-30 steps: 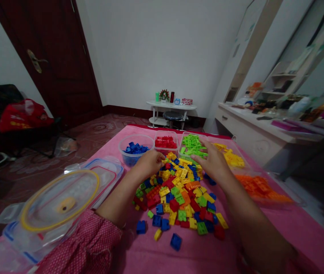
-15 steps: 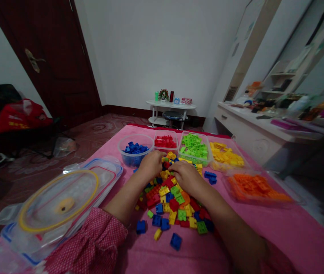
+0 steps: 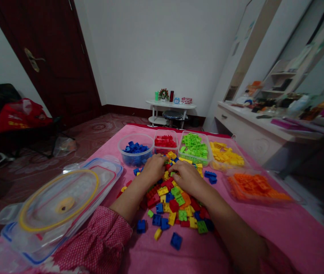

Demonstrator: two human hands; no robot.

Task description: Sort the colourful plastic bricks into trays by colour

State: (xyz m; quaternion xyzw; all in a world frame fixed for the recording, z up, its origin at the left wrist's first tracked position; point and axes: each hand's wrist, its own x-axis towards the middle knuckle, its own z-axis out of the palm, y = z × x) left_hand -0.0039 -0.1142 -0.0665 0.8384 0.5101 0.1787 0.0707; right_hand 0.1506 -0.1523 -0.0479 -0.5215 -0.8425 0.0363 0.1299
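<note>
Well beyond the grip stands a low white table (image 3: pixel 171 105); far left of the grip, a dark-red panelled door (image 3: pixel 53 64) and red plastic bag (image 3: pixel 21 115); far right, a white drawered desk (image 3: pixel 243 133).

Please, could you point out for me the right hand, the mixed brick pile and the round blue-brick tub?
Right hand (image 3: pixel 188 177): head view, on the back of the hand.
Mixed brick pile (image 3: pixel 174 206): head view, on a red brick.
Round blue-brick tub (image 3: pixel 134 160): head view, on its front wall.

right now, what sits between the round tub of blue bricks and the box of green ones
In the head view, a clear container of red bricks stands between the round tub and the box of green bricks.
</note>
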